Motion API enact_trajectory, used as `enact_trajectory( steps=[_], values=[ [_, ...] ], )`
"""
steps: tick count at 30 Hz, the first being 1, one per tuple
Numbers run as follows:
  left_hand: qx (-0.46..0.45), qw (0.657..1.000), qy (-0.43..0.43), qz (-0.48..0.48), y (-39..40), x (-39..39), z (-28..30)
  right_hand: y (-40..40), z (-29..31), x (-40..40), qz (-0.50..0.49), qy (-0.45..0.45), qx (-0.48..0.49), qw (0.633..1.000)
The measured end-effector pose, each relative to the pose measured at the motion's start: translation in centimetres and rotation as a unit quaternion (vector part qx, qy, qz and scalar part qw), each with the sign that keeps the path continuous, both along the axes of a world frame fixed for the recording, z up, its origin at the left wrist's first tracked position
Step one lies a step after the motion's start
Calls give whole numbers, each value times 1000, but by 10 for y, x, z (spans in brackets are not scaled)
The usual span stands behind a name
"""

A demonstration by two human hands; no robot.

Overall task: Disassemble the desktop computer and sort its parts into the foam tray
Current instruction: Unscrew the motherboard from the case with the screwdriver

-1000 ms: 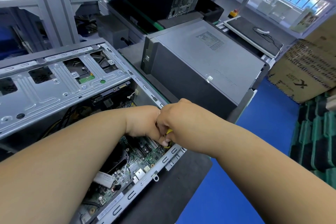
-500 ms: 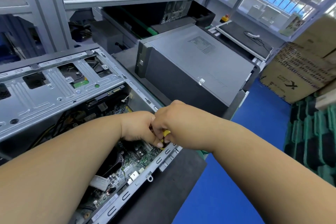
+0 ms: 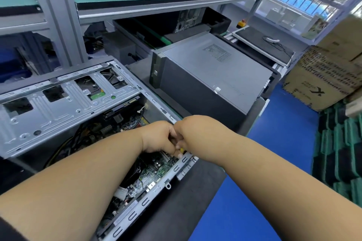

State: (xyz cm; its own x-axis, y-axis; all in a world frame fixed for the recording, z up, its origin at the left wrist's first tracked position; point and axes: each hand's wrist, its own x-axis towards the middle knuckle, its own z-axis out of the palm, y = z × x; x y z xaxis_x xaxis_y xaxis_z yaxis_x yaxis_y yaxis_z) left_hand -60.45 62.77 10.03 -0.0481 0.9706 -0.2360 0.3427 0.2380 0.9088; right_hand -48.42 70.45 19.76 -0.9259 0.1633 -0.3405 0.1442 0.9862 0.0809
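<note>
An open desktop computer case [image 3: 64, 103] lies on its side at the left, its green motherboard [image 3: 152, 174] showing inside. Both my hands meet at the case's right rim. My right hand [image 3: 188, 133] is closed on a yellow-handled tool [image 3: 181, 150], of which only a sliver shows. My left hand [image 3: 159, 137] is curled against it, fingers down among the board's slots; what it pinches is hidden. A silver drive cage [image 3: 49, 111] covers the case's upper half. No foam tray is clearly in view.
A second, closed grey computer [image 3: 207, 76] lies just beyond my hands. Cardboard boxes [image 3: 329, 76] and green-black stacked crates [image 3: 340, 160] stand at the right on a blue floor [image 3: 274, 143]. An aluminium-framed shelf [image 3: 156, 6] hangs overhead.
The view has shifted slightly and my hands sit a little lower left in frame. They stay together on the yellow tool at the case rim.
</note>
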Motion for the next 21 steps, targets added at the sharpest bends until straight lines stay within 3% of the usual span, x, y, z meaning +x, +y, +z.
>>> enact_trajectory(
  steps=[4, 10, 21],
  values=[
    [-2, 1000, 7, -2, 2, -1, -2, -3, 3, -2, 20, -13, 4, 1000],
    [-21, 998, -49, -46, -4, -9, 3, -7, 9, -2, 26, -7, -26, 999],
    [-2, 993, 113, -22, 1, 0, -3, -10, 1, 0, -3, 21, -24, 1000]
  ],
)
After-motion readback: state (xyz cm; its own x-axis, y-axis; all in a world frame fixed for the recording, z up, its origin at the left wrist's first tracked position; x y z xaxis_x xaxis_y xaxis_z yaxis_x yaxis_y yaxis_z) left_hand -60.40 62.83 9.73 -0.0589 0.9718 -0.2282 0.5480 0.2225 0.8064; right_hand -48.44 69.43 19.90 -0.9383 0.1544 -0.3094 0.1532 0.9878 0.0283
